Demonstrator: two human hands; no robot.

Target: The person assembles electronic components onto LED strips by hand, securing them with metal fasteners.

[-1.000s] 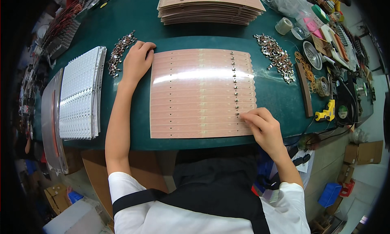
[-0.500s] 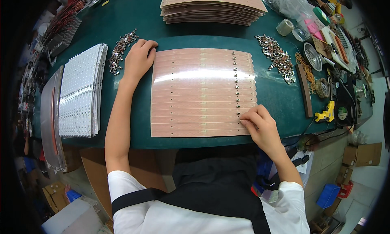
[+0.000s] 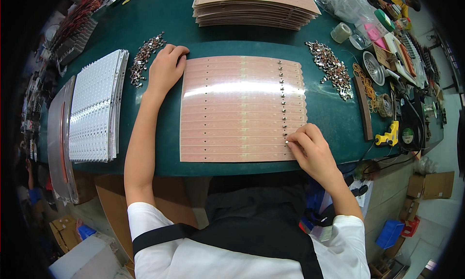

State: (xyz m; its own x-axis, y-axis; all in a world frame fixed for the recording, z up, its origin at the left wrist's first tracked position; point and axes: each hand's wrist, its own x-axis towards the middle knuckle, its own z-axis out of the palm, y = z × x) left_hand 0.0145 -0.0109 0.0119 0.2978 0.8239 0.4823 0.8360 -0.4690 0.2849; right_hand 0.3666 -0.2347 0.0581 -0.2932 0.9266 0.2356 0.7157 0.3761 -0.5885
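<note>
A flat pinkish-tan panel (image 3: 232, 119), scored into several long strips, lies on the green work surface. Small metal clips (image 3: 283, 103) stand in a column along its right side. My right hand (image 3: 312, 145) pinches a small shiny metal clip (image 3: 287, 142) over the lower end of that column, beside a dark hole. At the panel's upper left corner rests my left hand (image 3: 167, 69), its fingers bent, thumb and forefinger apart, with nothing seen between them. Loose metal clips lie in a left pile (image 3: 141, 61) beside that hand and in a right pile (image 3: 332, 70).
Behind the panel rises a stack of similar panels (image 3: 254, 19). White perforated sheets (image 3: 97, 109) stand at the left. On the right are a wooden bar (image 3: 362, 107), a metal bowl (image 3: 372, 68), a tape roll (image 3: 341, 32) and a yellow glue gun (image 3: 388, 134).
My right hand stays at the lower right of the panel, its fingertips barely shifted; the bright clip now shows between them. The left hand keeps its place.
</note>
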